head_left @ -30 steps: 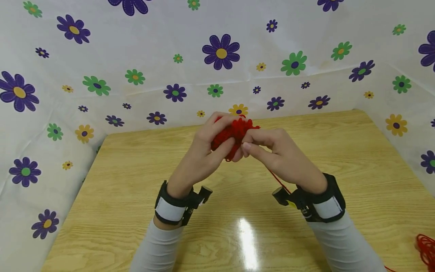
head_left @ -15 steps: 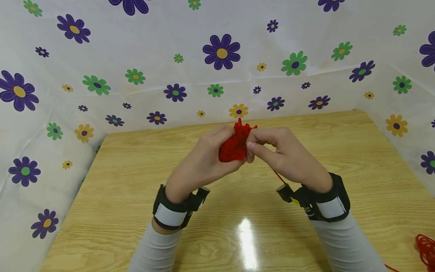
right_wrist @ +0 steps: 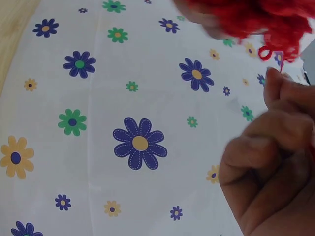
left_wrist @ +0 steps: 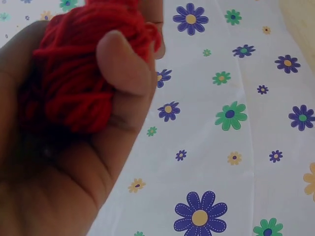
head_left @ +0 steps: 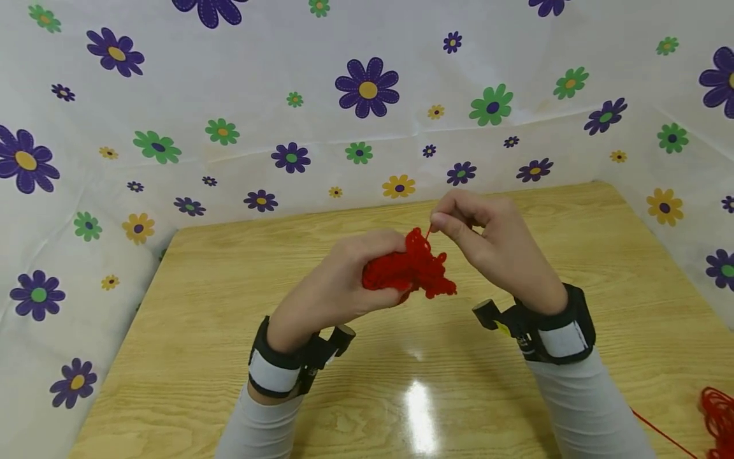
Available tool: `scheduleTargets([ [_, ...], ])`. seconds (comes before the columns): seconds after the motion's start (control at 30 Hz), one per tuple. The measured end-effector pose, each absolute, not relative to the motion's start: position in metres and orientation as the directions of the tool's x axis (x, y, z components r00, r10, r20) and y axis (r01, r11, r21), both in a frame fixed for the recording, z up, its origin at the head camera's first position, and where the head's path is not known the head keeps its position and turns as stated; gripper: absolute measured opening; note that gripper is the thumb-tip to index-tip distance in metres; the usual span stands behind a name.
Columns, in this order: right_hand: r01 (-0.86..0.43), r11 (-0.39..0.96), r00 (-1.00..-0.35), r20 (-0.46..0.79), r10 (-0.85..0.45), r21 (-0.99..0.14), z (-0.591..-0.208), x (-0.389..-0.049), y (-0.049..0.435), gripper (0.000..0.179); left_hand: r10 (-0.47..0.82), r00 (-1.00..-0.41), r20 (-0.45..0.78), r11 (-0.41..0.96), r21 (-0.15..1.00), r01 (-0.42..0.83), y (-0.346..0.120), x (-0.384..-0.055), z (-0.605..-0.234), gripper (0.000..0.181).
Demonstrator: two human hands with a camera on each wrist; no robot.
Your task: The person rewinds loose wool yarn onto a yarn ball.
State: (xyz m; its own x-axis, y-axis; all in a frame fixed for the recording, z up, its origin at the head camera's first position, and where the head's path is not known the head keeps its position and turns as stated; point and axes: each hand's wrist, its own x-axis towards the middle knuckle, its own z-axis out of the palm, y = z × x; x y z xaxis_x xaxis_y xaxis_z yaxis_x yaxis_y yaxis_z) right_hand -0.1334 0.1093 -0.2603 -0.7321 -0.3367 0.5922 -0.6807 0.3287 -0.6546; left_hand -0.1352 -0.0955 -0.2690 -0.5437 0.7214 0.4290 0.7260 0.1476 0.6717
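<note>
In the head view, my left hand grips a bunch of red yarn above the middle of the table. Its wound strands show as a ball in the left wrist view, with fingers and thumb curled around it. A ruffled, loopy red part sticks out to the right of the grip. Up and to the right, my right hand pinches a thin red strand between thumb and forefinger. That strand runs down into the loops. The right wrist view shows my right hand with its other fingers curled.
A tangle of loose red yarn lies at the table's front right, with one strand running toward my right sleeve. The wooden table is backed by a flowered white cloth. Each wrist wears a strapped camera.
My right hand has moved from against the yarn up and to the right, drawing a strand out. The left hand has lowered slightly, and the loopy part now spreads rightward.
</note>
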Motion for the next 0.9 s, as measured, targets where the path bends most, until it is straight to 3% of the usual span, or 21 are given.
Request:
scheduleTargets([
  [0.27,-0.682,0.317,-0.731,0.604,-0.318,-0.659,-0.270,-0.140,0.100,0.007,0.594,-0.612,0.523,-0.020,0.770,0.638,-0.100,-0.128,-0.258,0.036],
  [0.43,-0.692,0.312,-0.721,0.600,-0.347,-0.651,-0.283,-0.145,0.090,0.011,0.455,-0.704,0.545,-0.084,0.814,0.575,-0.098,-0.130,-0.259,0.036],
  [0.57,-0.727,0.340,-0.686,0.617,-0.386,-0.596,-0.301,-0.153,0.083,0.025,0.313,-0.775,0.549,-0.162,0.835,0.526,-0.093,-0.132,-0.261,0.033],
  [0.9,-0.752,0.427,-0.654,0.651,-0.385,-0.502,-0.319,-0.157,0.066,0.026,0.139,-0.837,0.529,-0.259,0.835,0.485,-0.081,-0.134,-0.268,0.031],
])
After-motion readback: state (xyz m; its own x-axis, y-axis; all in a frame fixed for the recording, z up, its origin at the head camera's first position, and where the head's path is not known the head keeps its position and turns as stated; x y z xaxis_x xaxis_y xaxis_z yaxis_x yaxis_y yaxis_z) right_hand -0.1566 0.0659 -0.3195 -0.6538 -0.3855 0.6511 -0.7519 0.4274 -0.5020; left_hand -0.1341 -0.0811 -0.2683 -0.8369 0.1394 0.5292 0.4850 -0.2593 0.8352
